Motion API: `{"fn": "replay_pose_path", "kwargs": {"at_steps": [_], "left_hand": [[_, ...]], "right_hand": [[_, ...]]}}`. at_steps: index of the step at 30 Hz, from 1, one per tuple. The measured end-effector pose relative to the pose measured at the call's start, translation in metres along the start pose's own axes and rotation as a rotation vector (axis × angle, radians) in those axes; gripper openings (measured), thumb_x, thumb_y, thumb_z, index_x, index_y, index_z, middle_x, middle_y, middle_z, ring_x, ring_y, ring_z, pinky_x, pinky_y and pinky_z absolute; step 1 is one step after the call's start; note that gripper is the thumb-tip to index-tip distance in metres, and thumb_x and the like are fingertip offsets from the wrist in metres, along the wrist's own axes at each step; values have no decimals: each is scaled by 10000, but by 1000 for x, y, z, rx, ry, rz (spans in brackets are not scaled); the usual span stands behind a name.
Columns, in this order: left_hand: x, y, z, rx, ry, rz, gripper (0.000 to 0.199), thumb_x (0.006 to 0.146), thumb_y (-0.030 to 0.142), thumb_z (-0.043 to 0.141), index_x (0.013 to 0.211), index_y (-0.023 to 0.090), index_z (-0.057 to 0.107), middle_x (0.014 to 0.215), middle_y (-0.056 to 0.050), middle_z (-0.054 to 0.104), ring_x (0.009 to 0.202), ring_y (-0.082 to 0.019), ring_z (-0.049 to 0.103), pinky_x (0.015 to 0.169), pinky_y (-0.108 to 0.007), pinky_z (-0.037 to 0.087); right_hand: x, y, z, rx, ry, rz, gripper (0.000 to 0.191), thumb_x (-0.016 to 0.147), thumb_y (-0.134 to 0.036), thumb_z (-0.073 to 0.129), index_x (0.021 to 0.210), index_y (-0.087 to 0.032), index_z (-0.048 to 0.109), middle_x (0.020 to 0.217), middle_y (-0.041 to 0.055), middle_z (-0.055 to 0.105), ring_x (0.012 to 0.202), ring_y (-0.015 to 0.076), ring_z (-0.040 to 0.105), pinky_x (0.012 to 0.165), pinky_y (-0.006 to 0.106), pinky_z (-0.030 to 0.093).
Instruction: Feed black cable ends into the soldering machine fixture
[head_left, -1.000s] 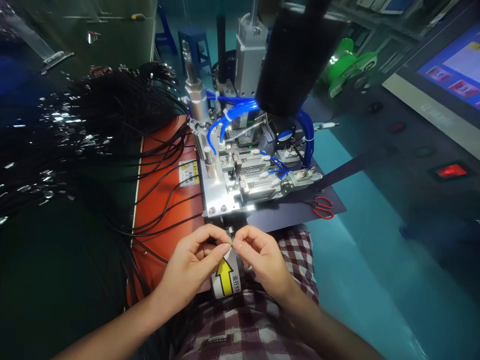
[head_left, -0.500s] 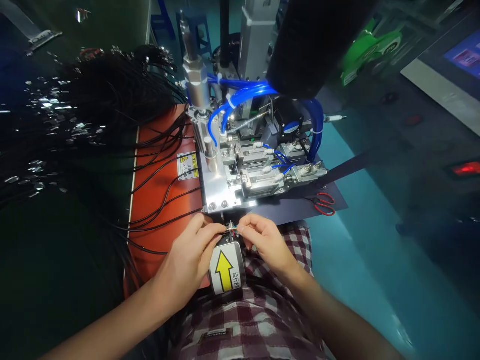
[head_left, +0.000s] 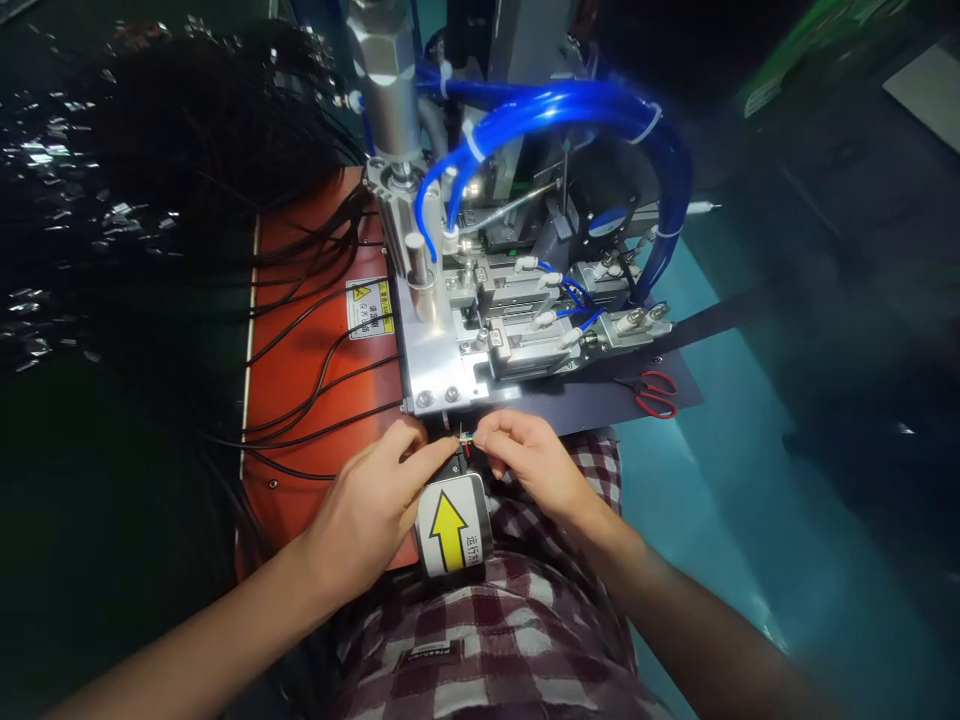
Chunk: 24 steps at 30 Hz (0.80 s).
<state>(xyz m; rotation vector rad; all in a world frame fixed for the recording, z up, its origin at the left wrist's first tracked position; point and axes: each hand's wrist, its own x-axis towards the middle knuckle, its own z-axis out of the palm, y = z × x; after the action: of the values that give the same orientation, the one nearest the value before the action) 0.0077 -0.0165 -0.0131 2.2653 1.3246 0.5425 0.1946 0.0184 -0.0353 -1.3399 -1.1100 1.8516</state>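
My left hand [head_left: 375, 490] is closed, its thumb stretched along the front of the machine and pressing at the thin coloured wires [head_left: 466, 438]. Facing it from the other side, my right hand [head_left: 531, 458] pinches the same wires between thumb and fingertips. The wires sit at a small slot below the machine's silver plate [head_left: 439, 372]. A little red piece shows under them, too small to name. Just below the hands is a guard with a yellow arrow [head_left: 450, 530]. What lies under the left fingers is hidden.
Black cables [head_left: 315, 385] cross the orange tabletop [head_left: 292, 360] on the left, running from a big dark bundle [head_left: 225, 180]. Blue air hoses [head_left: 555, 105] arch over the metal cylinders [head_left: 525, 345]. Red-handled scissors [head_left: 656, 393] lie on the dark board at right.
The view has moved closer to the machine. My left thumb now presses nearer the slot, and less of the coloured wires shows between my hands.
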Motion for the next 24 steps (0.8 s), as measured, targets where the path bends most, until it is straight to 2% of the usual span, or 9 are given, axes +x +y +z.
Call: {"fn": "replay_pose_path", "kwargs": {"at_steps": [8, 24], "left_hand": [[1, 1, 3, 95, 10, 20, 316, 896, 117, 404, 1155, 124, 585, 898, -79, 516, 767, -180, 560, 639, -272, 490], [-1, 2, 3, 202, -2, 74, 332, 871, 83, 430, 1174, 116, 563, 855, -69, 514, 688, -179, 528, 565, -273, 468]], "right_hand": [[3, 3, -2, -15, 1, -9, 117, 723, -264, 566, 668, -160, 556, 509, -59, 462, 461, 86, 401, 463, 223, 301], [2, 4, -4, -82, 6, -14, 121, 747, -272, 557, 696, -163, 544, 550, -52, 459, 482, 89, 410, 471, 221, 323]]}}
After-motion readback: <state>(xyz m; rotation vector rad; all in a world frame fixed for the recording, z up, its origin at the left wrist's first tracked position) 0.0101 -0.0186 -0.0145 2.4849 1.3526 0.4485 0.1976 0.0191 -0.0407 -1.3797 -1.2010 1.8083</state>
